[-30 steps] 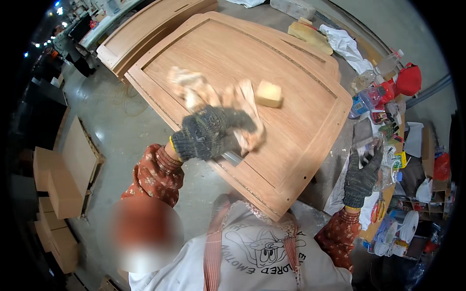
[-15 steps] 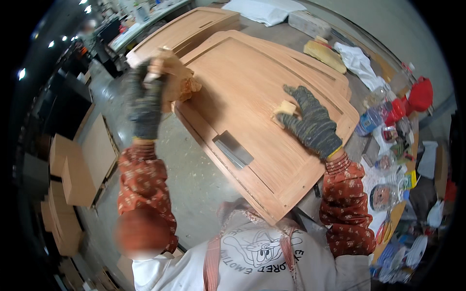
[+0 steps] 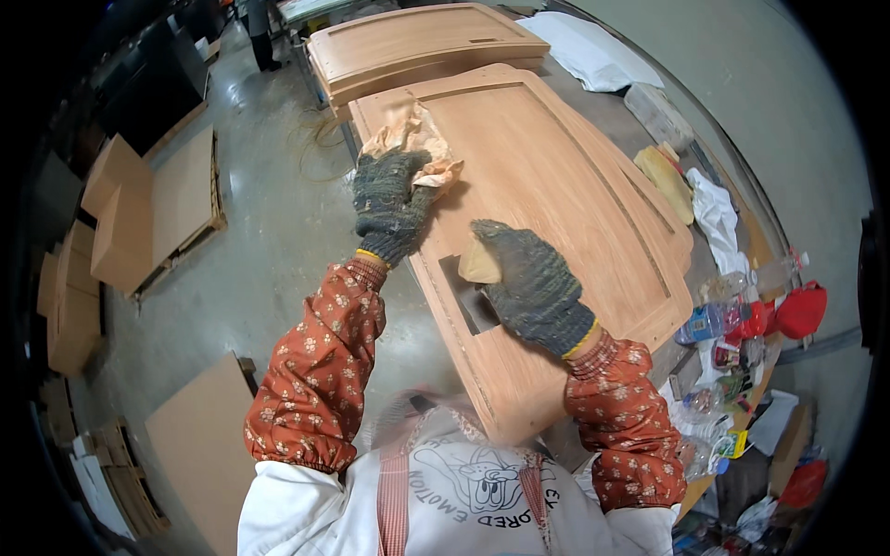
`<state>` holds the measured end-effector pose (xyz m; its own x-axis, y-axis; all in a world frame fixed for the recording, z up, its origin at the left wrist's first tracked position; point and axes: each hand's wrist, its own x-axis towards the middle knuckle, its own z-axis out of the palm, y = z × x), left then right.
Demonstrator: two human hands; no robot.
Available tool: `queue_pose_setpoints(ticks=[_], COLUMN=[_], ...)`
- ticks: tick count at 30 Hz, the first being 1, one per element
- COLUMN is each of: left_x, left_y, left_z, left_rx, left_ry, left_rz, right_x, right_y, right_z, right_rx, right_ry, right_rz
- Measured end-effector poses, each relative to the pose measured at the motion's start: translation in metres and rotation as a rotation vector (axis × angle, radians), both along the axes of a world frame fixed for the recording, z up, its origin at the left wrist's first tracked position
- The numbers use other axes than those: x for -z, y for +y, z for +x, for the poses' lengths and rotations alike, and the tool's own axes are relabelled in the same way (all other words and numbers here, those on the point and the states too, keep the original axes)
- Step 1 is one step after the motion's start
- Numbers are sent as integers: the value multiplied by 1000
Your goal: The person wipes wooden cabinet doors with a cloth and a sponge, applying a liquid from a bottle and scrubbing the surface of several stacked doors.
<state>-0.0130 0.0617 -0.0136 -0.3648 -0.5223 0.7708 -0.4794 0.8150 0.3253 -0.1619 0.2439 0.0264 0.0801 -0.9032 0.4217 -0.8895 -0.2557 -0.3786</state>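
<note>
A wooden panel (image 3: 556, 195) with a grooved border and a rectangular cut-out (image 3: 471, 298) lies in front of me on top of similar panels. My left hand (image 3: 394, 199), in a dark knit glove, is closed on a crumpled, peach-stained cloth (image 3: 417, 139) resting at the panel's left edge. My right hand (image 3: 538, 285), gloved alike, grips a small tan piece of what looks like folded sandpaper (image 3: 479, 262) beside the cut-out. The fingertips under that piece are partly hidden.
More wooden panels (image 3: 426, 42) are stacked beyond. Along the right stand plastic bottles (image 3: 702, 322), a red container (image 3: 801, 310), a yellow sponge-like pad (image 3: 664, 183) and white cloths (image 3: 716, 218). Cardboard boxes (image 3: 120, 218) and flat cardboard (image 3: 204, 445) lie on the floor at left.
My left hand has come down with the cloth from above the panel onto its left edge. My right hand has moved left and nearer to the cut-out with the tan piece. The view has shifted.
</note>
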Motion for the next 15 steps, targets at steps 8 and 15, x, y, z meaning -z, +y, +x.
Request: queue_pose_setpoints(ticks=[8, 15], left_x=[7, 17], left_y=[0, 2], left_z=[2, 0], left_rx=[-1, -22], left_ry=[97, 174], left_rz=[78, 143], right_x=[-6, -45], right_y=[-22, -3], right_z=[16, 7], right_rx=[-60, -63], right_ry=[102, -79], right_rz=[149, 394])
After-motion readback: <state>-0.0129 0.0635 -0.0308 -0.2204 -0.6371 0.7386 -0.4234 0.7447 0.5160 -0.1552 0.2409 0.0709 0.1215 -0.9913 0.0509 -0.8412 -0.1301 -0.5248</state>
